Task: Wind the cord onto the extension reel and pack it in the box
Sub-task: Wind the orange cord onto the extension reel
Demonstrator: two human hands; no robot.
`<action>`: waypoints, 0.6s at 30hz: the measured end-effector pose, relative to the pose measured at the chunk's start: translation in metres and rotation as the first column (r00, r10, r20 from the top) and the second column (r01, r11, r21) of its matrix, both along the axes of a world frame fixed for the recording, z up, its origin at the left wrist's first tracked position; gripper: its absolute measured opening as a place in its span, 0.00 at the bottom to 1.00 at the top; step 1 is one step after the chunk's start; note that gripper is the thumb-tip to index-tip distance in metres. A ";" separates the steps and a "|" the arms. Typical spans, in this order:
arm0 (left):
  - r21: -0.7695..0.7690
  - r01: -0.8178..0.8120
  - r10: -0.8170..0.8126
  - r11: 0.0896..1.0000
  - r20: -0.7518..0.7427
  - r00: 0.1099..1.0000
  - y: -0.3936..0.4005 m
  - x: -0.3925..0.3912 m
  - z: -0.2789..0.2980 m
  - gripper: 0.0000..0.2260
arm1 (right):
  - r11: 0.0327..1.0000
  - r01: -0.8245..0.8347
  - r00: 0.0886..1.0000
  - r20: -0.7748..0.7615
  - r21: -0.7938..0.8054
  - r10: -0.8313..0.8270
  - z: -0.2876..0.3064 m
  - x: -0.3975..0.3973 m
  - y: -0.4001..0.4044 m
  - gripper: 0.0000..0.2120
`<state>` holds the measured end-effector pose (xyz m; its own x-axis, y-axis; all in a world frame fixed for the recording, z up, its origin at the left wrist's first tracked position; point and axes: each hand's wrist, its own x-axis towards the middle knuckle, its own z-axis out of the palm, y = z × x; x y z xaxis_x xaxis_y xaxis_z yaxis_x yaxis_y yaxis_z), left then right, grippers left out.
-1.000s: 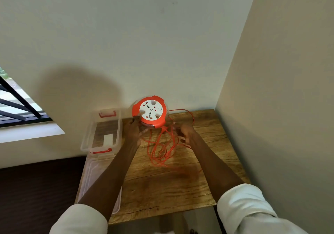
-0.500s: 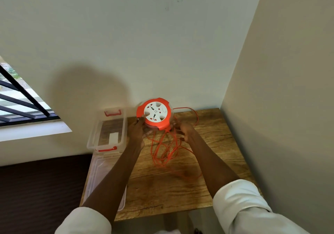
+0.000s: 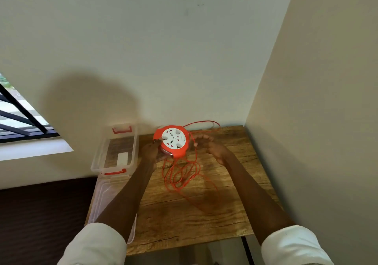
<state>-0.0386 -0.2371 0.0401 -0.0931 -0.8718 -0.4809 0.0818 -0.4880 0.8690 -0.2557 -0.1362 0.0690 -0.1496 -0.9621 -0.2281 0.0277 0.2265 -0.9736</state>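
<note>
An orange extension reel (image 3: pixel 172 141) with a white socket face is held tilted above the back of the wooden table (image 3: pixel 184 219). My left hand (image 3: pixel 152 151) grips its left edge. My right hand (image 3: pixel 210 147), just right of the reel, holds the orange cord (image 3: pixel 184 179) in curled fingers. Loose loops of cord hang from the reel and lie on the table in front. Another loop runs behind the reel toward the wall. A clear plastic box (image 3: pixel 114 150) with red clips stands open at the table's left.
The box's clear lid (image 3: pixel 106 199) lies on the table's left edge, in front of the box, partly under my left arm. Walls close the table at the back and right. A barred window (image 3: pixel 18 119) is at far left.
The reel has turned slightly and dropped lower in view. My right hand has shifted from low beside the hanging cord up to the reel's right edge. The loose loops have shifted.
</note>
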 end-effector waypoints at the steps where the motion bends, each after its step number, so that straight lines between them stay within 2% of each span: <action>1: 0.011 0.045 -0.045 0.999 0.014 0.999 0.000 -0.002 0.000 0.16 | 0.999 -0.024 0.999 -0.041 -0.021 0.023 0.001 -0.001 0.002 0.15; 3: 0.043 0.105 -0.106 0.994 0.027 0.994 0.004 -0.008 0.001 0.13 | 0.998 -0.008 0.996 -0.091 -0.067 0.002 0.004 -0.002 0.002 0.13; 6: 0.078 0.176 -0.175 0.981 -0.016 0.984 0.013 -0.013 -0.005 0.09 | 0.991 0.073 0.996 -0.047 -0.110 -0.079 0.007 -0.003 0.002 0.13; 10: 0.083 0.270 -0.268 0.959 -0.037 0.963 0.020 -0.011 -0.018 0.07 | 0.994 0.108 0.992 -0.056 -0.025 -0.109 0.001 -0.008 0.001 0.15; 12: 0.080 0.316 -0.315 0.945 -0.026 0.949 0.021 -0.012 -0.019 0.08 | 0.999 0.051 0.989 -0.139 -0.018 -0.053 -0.001 -0.010 -0.001 0.15; 14: 0.078 0.358 -0.357 0.930 -0.022 0.934 0.022 -0.013 -0.020 0.08 | 1.000 -0.028 0.957 -0.288 0.006 0.029 0.005 -0.008 -0.004 0.15; 15: 0.075 0.378 -0.378 0.923 -0.016 0.926 0.023 -0.014 -0.021 0.09 | 0.996 -0.081 0.917 -0.389 0.033 0.088 0.007 -0.007 -0.006 0.17; 16: 0.071 0.396 -0.396 0.916 -0.012 0.918 0.024 -0.015 -0.022 0.11 | 0.987 -0.153 0.834 -0.527 0.059 0.160 0.009 -0.006 -0.008 0.18; 18: 0.065 0.423 -0.423 0.904 -0.021 0.906 0.027 -0.017 -0.025 0.13 | 0.955 -0.276 0.571 -0.780 0.111 0.256 0.009 -0.005 -0.010 0.16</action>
<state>-0.0560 -0.2097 0.0151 -0.4492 -0.7161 -0.5342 -0.1397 -0.5343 0.8337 -0.2611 -0.1460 0.0784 0.0041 -0.9914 -0.1306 -0.7994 0.0752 -0.5961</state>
